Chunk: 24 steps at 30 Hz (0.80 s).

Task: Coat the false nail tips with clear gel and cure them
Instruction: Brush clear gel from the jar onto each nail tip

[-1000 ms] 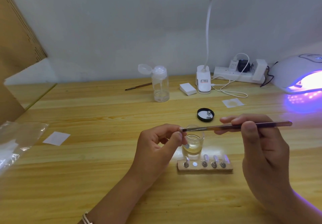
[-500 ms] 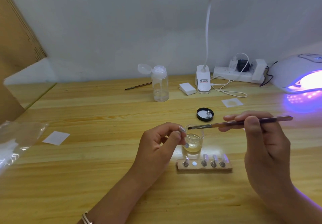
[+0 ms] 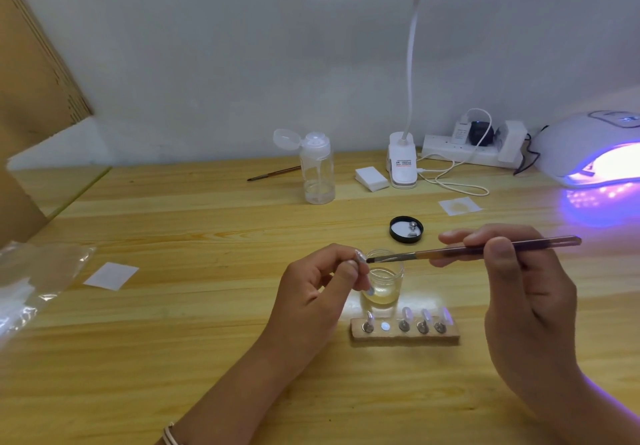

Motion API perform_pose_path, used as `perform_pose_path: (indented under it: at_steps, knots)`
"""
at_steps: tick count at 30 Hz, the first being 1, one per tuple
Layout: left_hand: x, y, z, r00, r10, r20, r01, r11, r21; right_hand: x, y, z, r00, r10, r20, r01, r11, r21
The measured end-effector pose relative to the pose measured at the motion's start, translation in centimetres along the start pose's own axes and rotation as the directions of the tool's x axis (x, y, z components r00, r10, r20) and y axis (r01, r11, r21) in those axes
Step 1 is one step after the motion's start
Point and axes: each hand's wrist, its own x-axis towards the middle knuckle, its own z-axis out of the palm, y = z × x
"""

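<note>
Left hand (image 3: 311, 292) pinches one nail tip (image 3: 360, 256); right hand (image 3: 519, 292) grips one brush (image 3: 450, 253). Four tips (image 3: 407, 314) on one holder (image 3: 403, 338), one jar (image 3: 384, 285) just beside.

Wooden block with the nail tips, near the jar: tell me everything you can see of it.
The small oblong pale wooden block lies flat on the light wooden table, just nearer the camera than the small clear glass jar. Five round metal spots line its top; four hold clear false nail tips on stands, the second from the left is bare. Nothing else touches it.
</note>
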Motion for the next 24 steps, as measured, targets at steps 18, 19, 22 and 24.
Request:
perform_pose_path:
  at_steps: [18, 19, 22, 24]
  knots:
    - [-0.14, 0.37, 0.05, 1.0, 0.008, 0.003, -0.008, 0.996, 0.087, -0.05, -0.33, -0.16, 0.998, 0.043, -0.055, -0.044, 0.999, -0.009]
    - [-0.14, 0.38, 0.03, 1.0, 0.01, 0.002, -0.01, 0.996, 0.089, -0.01, -0.29, -0.23, 0.997, 0.043, -0.063, -0.043, 0.999, -0.012]
    - [-0.16, 0.4, 0.01, 1.0, 0.014, 0.002, -0.014, 0.996, 0.087, 0.0, -0.42, -0.13, 1.0, 0.016, -0.018, -0.017, 0.999, -0.031]
    - [-0.18, 0.38, -0.02, 1.0, 0.025, 0.001, -0.025, 0.995, 0.1, -0.11, -0.61, 0.22, 1.0, 0.017, 0.011, -0.017, 1.0, -0.017]
